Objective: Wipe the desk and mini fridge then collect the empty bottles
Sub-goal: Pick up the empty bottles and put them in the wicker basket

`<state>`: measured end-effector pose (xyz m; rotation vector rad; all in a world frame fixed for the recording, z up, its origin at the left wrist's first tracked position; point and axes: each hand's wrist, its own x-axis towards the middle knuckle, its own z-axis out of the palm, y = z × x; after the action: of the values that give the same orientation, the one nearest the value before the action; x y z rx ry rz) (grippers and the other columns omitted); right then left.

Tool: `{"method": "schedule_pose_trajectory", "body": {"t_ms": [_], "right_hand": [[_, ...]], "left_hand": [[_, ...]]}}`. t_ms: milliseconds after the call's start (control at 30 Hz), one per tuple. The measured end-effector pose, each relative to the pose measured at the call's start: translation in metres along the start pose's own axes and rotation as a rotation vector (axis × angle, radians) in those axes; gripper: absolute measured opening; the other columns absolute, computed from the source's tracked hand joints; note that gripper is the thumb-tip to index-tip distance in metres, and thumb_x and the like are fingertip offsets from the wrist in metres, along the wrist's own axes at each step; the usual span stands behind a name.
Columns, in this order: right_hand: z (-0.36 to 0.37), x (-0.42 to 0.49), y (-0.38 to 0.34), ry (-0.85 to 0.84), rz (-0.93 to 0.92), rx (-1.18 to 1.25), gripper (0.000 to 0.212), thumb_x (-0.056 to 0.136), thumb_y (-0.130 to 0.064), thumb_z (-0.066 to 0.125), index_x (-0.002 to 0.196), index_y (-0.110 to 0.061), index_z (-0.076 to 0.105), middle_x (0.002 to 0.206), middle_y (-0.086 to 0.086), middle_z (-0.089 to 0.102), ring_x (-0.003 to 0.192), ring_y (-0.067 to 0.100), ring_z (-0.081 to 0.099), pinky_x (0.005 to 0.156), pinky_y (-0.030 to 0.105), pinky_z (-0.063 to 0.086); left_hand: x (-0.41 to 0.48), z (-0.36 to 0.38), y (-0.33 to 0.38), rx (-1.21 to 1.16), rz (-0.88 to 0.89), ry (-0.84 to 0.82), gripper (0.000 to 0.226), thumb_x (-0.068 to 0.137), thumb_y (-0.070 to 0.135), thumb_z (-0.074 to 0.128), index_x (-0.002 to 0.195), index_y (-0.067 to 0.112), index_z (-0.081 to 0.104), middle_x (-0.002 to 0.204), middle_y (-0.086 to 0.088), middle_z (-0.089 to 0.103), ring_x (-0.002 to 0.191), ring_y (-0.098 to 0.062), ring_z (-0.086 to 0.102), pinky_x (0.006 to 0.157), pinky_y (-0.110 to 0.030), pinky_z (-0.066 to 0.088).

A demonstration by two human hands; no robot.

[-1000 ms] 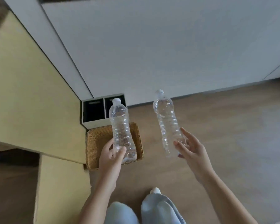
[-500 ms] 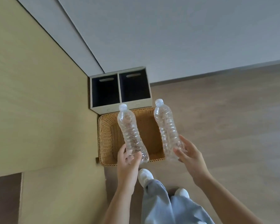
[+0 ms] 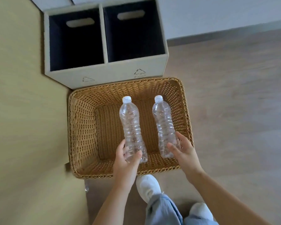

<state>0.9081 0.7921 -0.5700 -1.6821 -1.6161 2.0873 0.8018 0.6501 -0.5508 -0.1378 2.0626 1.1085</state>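
Note:
Two clear empty plastic bottles with white caps hang side by side over a brown wicker basket (image 3: 83, 127) on the floor. My left hand (image 3: 126, 161) grips the base of the left bottle (image 3: 131, 124). My right hand (image 3: 183, 153) holds the base of the right bottle (image 3: 163, 120), thumb and fingers curled round it. Both bottles point caps away from me, above the basket's inside. I cannot tell whether they touch its bottom.
A grey two-compartment recycling bin (image 3: 104, 73) with dark insides stands just behind the basket. A tan wooden desk side (image 3: 23, 111) fills the left. Wood floor (image 3: 234, 111) spreads to the right. My white shoes (image 3: 147, 185) and blue trouser legs are below the basket.
The view has dropped and closed in on the basket. Both hands have lowered the bottles down over the basket's inside, and the right bottle has moved left, over the basket.

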Motion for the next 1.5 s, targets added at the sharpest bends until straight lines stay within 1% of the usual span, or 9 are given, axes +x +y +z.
{"method": "schedule_pose_trajectory", "body": {"t_ms": [167, 300, 400, 533, 667, 867, 1033, 1133, 1500], "right_hand": [[0.018, 0.052, 0.034, 0.023, 0.030, -0.019, 0.050, 0.089, -0.023, 0.057, 0.135, -0.028, 0.038, 0.118, -0.011, 0.051, 0.099, 0.001, 0.053, 0.086, 0.020, 0.043], [0.030, 0.085, 0.050, 0.039, 0.032, -0.027, 0.051, 0.091, -0.022, 0.055, 0.138, -0.025, 0.034, 0.108, -0.017, 0.053, 0.095, -0.002, 0.053, 0.078, 0.011, 0.042], [0.033, 0.103, 0.058, 0.048, 0.005, -0.071, 0.054, 0.090, -0.023, 0.055, 0.139, -0.025, 0.032, 0.127, -0.005, 0.051, 0.111, 0.008, 0.051, 0.090, 0.018, 0.041], [0.036, 0.120, 0.071, 0.029, -0.042, -0.199, 0.060, 0.090, -0.027, 0.055, 0.142, -0.030, 0.025, 0.140, -0.009, 0.038, 0.123, 0.007, 0.042, 0.100, 0.023, 0.034], [0.035, 0.125, 0.086, 0.011, -0.008, -0.210, 0.062, 0.089, -0.027, 0.057, 0.140, -0.036, 0.023, 0.141, -0.007, 0.038, 0.125, 0.011, 0.041, 0.106, 0.034, 0.034], [0.032, 0.136, 0.094, 0.065, 0.080, -0.207, 0.065, 0.088, -0.019, 0.059, 0.141, -0.029, 0.024, 0.139, -0.005, 0.044, 0.126, 0.014, 0.042, 0.108, 0.034, 0.033], [0.027, 0.144, 0.099, 0.112, 0.153, -0.301, 0.065, 0.088, -0.019, 0.058, 0.143, -0.029, 0.023, 0.146, -0.005, 0.035, 0.133, 0.018, 0.033, 0.112, 0.040, 0.026], [0.028, 0.146, 0.101, 0.112, 0.163, -0.326, 0.065, 0.089, -0.019, 0.056, 0.143, -0.030, 0.022, 0.146, -0.004, 0.034, 0.134, 0.018, 0.032, 0.112, 0.042, 0.026], [0.025, 0.111, 0.070, 0.056, 0.053, -0.441, 0.068, 0.090, -0.018, 0.053, 0.144, -0.032, 0.015, 0.145, -0.001, 0.035, 0.128, 0.017, 0.041, 0.108, 0.035, 0.034]], "left_hand": [[0.052, 0.018, -0.044, -0.025, -0.035, -0.023, 0.065, 0.079, 0.031, 0.069, 0.136, 0.029, 0.035, 0.123, 0.008, 0.049, 0.100, 0.001, 0.053, 0.086, -0.027, 0.044], [0.088, 0.031, -0.053, -0.037, -0.023, -0.009, 0.064, 0.080, 0.025, 0.069, 0.135, 0.027, 0.036, 0.117, 0.009, 0.054, 0.095, 0.002, 0.055, 0.075, -0.016, 0.046], [0.109, 0.043, -0.054, 0.087, 0.036, -0.036, 0.064, 0.081, 0.027, 0.068, 0.135, 0.029, 0.035, 0.112, 0.020, 0.053, 0.093, 0.007, 0.053, 0.075, -0.011, 0.044], [0.130, 0.057, -0.063, 0.251, 0.107, -0.052, 0.072, 0.080, 0.034, 0.068, 0.141, 0.028, 0.030, 0.136, 0.010, 0.045, 0.118, -0.007, 0.047, 0.095, -0.021, 0.037], [0.137, 0.069, -0.074, 0.227, 0.049, -0.036, 0.071, 0.080, 0.033, 0.068, 0.140, 0.027, 0.031, 0.135, 0.006, 0.048, 0.107, -0.001, 0.046, 0.088, -0.017, 0.036], [0.140, 0.087, -0.086, 0.181, 0.005, -0.027, 0.074, 0.079, 0.028, 0.070, 0.141, 0.021, 0.029, 0.135, 0.001, 0.048, 0.118, -0.014, 0.049, 0.093, -0.022, 0.037], [0.142, 0.091, -0.086, 0.166, -0.001, -0.037, 0.072, 0.080, 0.022, 0.069, 0.141, 0.021, 0.030, 0.133, 0.001, 0.049, 0.105, -0.002, 0.045, 0.090, -0.019, 0.034], [0.144, 0.091, -0.087, 0.173, -0.030, -0.050, 0.074, 0.082, 0.019, 0.067, 0.143, 0.021, 0.025, 0.137, 0.001, 0.045, 0.116, -0.008, 0.045, 0.095, -0.022, 0.033], [0.123, 0.071, -0.070, 0.395, -0.017, 0.026, 0.071, 0.086, 0.044, 0.055, 0.145, 0.022, 0.023, 0.150, -0.003, 0.028, 0.137, -0.021, 0.028, 0.106, -0.038, 0.029]]}}
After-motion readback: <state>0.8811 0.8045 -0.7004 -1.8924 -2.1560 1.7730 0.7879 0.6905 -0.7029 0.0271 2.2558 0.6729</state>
